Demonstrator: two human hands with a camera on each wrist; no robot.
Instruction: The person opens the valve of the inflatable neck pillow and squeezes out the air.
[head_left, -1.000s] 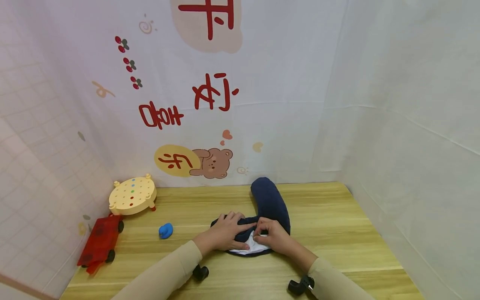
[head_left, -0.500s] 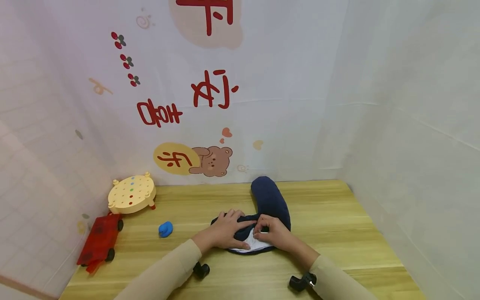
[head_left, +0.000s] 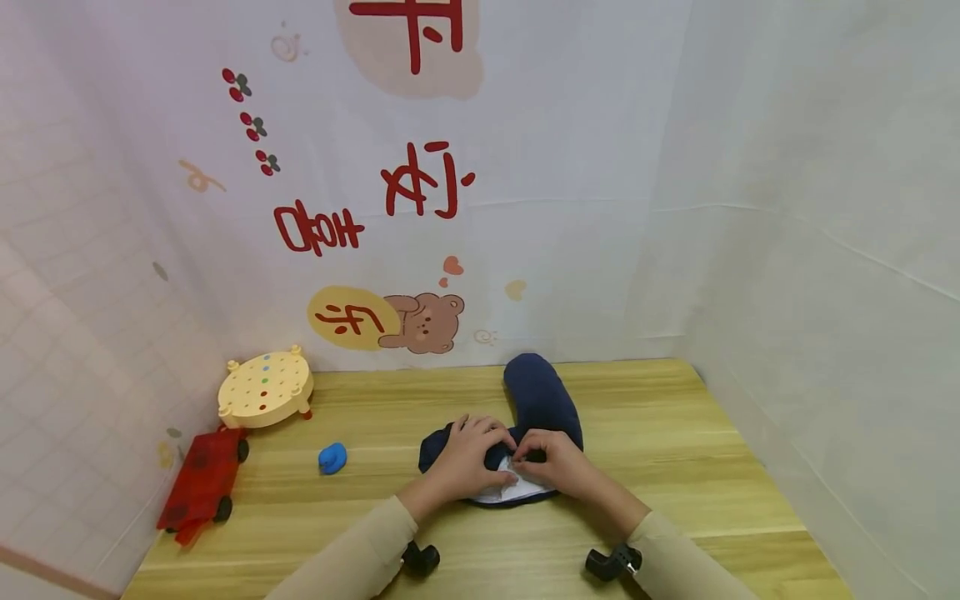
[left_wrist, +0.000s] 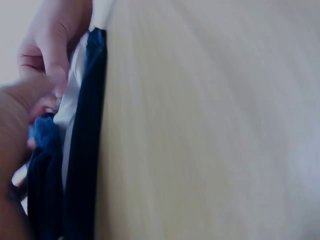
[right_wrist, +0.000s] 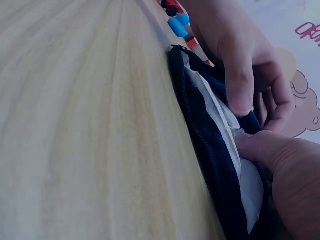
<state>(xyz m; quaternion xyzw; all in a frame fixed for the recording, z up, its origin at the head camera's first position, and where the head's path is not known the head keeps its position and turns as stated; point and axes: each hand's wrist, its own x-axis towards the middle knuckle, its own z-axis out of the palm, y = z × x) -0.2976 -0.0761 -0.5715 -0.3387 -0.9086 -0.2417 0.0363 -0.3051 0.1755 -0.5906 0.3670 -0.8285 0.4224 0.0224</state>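
Note:
A navy U-shaped neck pillow (head_left: 542, 395) lies on the table, its zipped cover gaping along the near arm. White inner fabric (right_wrist: 250, 187) shows through the gap, beside a row of zipper teeth (right_wrist: 212, 160). My left hand (head_left: 467, 457) curls over the near arm, thumb on the white fabric, fingers behind the navy edge. Close beside it, the thumb and forefinger of my right hand (head_left: 558, 463) pinch at the opening. A small shiny piece (right_wrist: 239, 131) shows at the right thumb tip; I cannot tell what it is.
To the left are a blue toy duck (head_left: 332, 458), a red toy cart (head_left: 201, 483) with black wheels and a round cream pegged stand (head_left: 266, 387). A printed white curtain (head_left: 570, 208) hangs behind the wooden table (head_left: 675, 467).
My left hand has shifted slightly right, its fingers drawing from spread to more curled and its thumb nearer the right hand. The right hand stays pinching at the opening, with slight movement.

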